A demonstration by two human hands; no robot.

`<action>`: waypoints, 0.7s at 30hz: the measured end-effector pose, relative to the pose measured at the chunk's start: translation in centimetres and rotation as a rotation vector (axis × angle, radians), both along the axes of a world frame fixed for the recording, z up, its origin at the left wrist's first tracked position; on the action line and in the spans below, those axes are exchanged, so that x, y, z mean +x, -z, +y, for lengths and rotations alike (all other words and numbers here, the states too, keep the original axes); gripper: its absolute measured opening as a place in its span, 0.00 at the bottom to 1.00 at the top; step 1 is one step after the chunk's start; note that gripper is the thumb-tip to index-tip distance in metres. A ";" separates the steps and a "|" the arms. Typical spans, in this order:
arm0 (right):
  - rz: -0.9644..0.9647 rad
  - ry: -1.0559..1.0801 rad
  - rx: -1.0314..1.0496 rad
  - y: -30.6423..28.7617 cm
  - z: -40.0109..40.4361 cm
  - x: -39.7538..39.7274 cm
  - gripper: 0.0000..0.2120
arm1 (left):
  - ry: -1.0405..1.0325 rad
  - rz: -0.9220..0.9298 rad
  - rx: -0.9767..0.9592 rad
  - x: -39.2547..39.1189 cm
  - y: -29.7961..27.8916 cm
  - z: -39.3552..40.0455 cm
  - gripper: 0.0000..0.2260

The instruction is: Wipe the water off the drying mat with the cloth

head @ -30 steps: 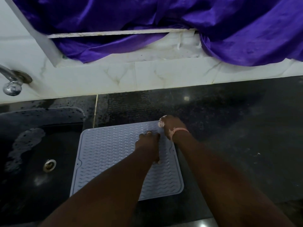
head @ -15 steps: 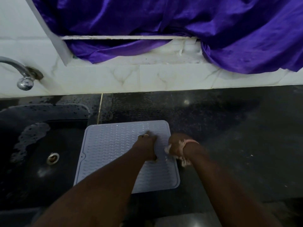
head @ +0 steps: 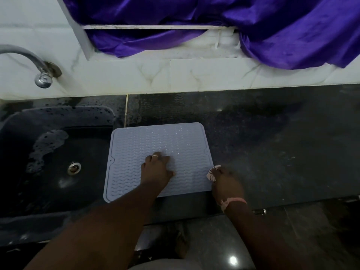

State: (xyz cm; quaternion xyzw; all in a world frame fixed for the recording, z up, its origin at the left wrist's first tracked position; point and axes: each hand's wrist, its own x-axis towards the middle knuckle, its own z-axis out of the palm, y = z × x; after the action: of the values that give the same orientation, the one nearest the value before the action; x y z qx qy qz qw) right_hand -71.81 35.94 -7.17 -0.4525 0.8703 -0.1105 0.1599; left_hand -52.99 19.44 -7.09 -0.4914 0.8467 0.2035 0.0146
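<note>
A pale blue ribbed drying mat (head: pixel 175 141) lies on the dark counter, right of the sink. My left hand (head: pixel 155 169) rests flat on the mat's middle, fingers spread, pressing it down. At the mat's near right edge my right hand (head: pixel 227 183) is closed around a small pinkish-white cloth (head: pixel 212 173). Only a bit of the cloth shows beyond my fingers. A pink band sits on my right wrist.
A black sink (head: pixel 58 162) with a drain and foam patches lies to the left, a metal tap (head: pixel 39 69) above it. The dark wet counter (head: pixel 272 143) stretches right. White tiled wall and purple curtain (head: pixel 272 26) stand behind. The counter's front edge runs just below the mat.
My right hand with the cloth has slid from the mat's far right corner down along its right side to the near right edge. My left hand stayed on the mat.
</note>
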 end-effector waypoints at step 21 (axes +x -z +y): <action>0.042 -0.127 0.101 -2.4 -9.4 30.0 0.12 | -0.473 0.330 0.221 20.7 0.2 0.3 0.15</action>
State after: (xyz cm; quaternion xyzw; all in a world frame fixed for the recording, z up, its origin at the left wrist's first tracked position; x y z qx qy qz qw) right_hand -41.85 26.54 -4.78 -0.5002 0.8476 -0.0464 0.1709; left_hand -32.29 19.79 -7.31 -0.6305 0.6725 0.3693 -0.1174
